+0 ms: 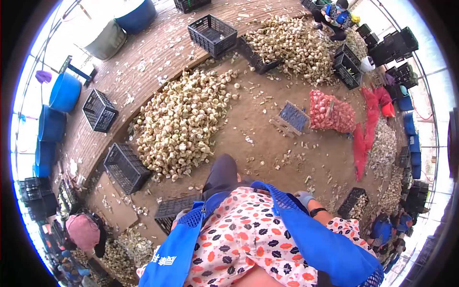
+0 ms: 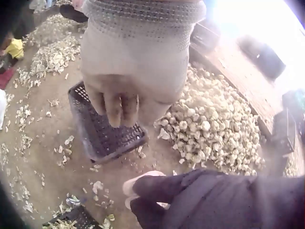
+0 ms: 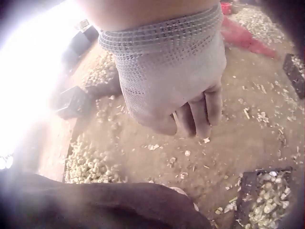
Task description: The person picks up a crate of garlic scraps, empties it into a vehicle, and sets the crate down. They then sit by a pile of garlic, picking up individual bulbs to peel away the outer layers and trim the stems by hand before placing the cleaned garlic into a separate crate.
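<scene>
My left hand (image 2: 136,71) wears a whitish knit glove and hangs with its fingers loosely bent. In the left wrist view it overlaps an empty black plastic crate (image 2: 102,138) on the ground. Head view shows only a sliver of that hand (image 1: 180,215) beside the blue vest. The right hand (image 3: 176,86), in a matching glove, hangs down with bent fingers over bare dirt floor, holding nothing visible. From the head it appears at the right hip (image 1: 303,197), above a dark watch. A heap of garlic bulbs (image 1: 181,122) lies in front of the legs.
Black crates (image 1: 126,167) stand left of the heap. Further ahead are a low blue-topped stool (image 1: 293,117), a red mesh sack (image 1: 331,111) of bulbs and a second garlic heap (image 1: 291,45), with a person (image 1: 337,19) seated behind it. A crate of garlic (image 3: 267,198) sits right.
</scene>
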Demonstrator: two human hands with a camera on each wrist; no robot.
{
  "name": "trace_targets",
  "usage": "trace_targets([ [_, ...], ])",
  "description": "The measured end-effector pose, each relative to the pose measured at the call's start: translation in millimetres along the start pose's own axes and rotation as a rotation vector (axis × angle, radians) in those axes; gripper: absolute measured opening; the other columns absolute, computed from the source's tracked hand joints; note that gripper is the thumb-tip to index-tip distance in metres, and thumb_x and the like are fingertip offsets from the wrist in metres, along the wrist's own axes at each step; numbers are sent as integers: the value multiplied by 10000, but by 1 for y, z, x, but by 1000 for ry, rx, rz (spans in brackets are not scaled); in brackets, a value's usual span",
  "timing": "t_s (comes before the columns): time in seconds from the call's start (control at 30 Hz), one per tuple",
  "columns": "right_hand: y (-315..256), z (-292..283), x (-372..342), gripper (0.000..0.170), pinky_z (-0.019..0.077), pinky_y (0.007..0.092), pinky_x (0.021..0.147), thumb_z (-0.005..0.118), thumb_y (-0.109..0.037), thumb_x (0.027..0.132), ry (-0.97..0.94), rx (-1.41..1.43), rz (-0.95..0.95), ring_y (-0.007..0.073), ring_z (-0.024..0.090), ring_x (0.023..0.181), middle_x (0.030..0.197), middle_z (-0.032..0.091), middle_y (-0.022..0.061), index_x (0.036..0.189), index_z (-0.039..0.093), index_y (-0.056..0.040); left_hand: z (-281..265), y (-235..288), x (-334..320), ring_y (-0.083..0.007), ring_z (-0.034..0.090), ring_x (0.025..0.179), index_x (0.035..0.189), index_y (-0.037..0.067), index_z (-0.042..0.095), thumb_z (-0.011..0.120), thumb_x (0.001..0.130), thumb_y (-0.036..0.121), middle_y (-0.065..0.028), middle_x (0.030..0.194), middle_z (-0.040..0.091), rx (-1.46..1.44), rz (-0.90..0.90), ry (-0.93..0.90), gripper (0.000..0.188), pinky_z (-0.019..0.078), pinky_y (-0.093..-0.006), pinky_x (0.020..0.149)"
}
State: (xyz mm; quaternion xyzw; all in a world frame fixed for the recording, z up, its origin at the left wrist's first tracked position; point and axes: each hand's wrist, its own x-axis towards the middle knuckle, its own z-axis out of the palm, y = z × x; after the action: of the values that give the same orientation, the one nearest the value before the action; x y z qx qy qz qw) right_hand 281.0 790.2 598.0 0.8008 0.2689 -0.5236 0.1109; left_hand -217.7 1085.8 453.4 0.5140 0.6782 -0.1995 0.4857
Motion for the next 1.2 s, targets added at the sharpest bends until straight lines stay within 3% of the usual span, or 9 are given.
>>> trace_targets([
  [0.13, -32, -46, -1, 345, 452, 351, 918, 552, -274, 797, -37, 152, 51, 272, 583, 1063, 1142, 622, 118, 1090, 644, -118, -46, -26, 6, -241, 579, 1080, 1287, 76, 491, 616, 782, 53, -134, 1201, 596, -132, 191, -234, 521, 467, -329, 918],
  [0.2, 1, -45, 59, 332, 476, 341, 860, 556, -258, 796, 141, 57, -296, 278, 612, 993, 1112, 627, 138, 1080, 645, -111, -71, 77, -48, -228, 609, 984, 1228, 49, 538, 559, 811, -32, -131, 1113, 625, -621, -6, -161, 426, 496, -312, 856],
  [0.27, -22, -79, 71, 316, 480, 341, 844, 559, -247, 797, 173, 119, -260, 270, 618, 978, 1103, 626, 141, 1069, 647, -112, -74, 98, -13, -208, 615, 942, 1210, 42, 554, 602, 801, -2, -124, 1076, 635, -752, -21, -203, 414, 502, -298, 819],
  [0.5, -102, -221, 102, 289, 475, 335, 843, 595, -210, 796, 77, 126, -213, 256, 618, 971, 1068, 638, 133, 1059, 647, -103, -73, 173, 46, -211, 622, 885, 1232, 46, 539, 616, 792, 27, -127, 1030, 656, -368, 59, -149, 447, 509, -308, 751],
  [0.6, -108, -268, 132, 278, 475, 331, 842, 597, -211, 803, 149, 134, -287, 255, 623, 955, 1050, 645, 136, 1055, 650, -106, -85, 226, 38, -234, 633, 841, 1259, 51, 514, 584, 795, 11, -148, 992, 660, -647, -96, -257, 471, 520, -336, 730],
  [0.73, -130, -327, 164, 295, 479, 329, 823, 580, -216, 823, 162, 251, -242, 249, 637, 918, 993, 661, 136, 1084, 632, -88, -103, 264, 55, -280, 650, 802, 1288, 35, 465, 552, 779, -22, -163, 920, 657, -495, 49, -262, 520, 536, -369, 727],
  [0.87, -153, -381, 173, 311, 476, 324, 830, 574, -220, 820, 156, 96, -299, 245, 630, 940, 1023, 654, 136, 1091, 626, -78, -109, 272, 74, -235, 607, 661, 1229, 97, 528, 546, 840, 16, -93, 777, 618, -917, 6, -345, 398, 553, -416, 672],
  [0.93, -163, -405, 191, 314, 471, 316, 846, 575, -227, 815, 74, 34, -338, 241, 621, 969, 1065, 642, 132, 1086, 628, -77, -111, 298, 61, -175, 572, 584, 1146, 108, 586, 538, 918, 137, -39, 684, 561, -993, -150, -274, 235, 552, -373, 562],
  [1.2, -183, -521, 312, 331, 468, 320, 871, 557, -218, 819, -161, -276, -473, 241, 605, 1017, 1122, 619, 129, 1111, 617, -74, -21, 351, 38, -129, 519, 511, 1107, 118, 618, 573, 911, 165, -28, 700, 591, -919, -260, -78, 207, 507, -290, 495],
])
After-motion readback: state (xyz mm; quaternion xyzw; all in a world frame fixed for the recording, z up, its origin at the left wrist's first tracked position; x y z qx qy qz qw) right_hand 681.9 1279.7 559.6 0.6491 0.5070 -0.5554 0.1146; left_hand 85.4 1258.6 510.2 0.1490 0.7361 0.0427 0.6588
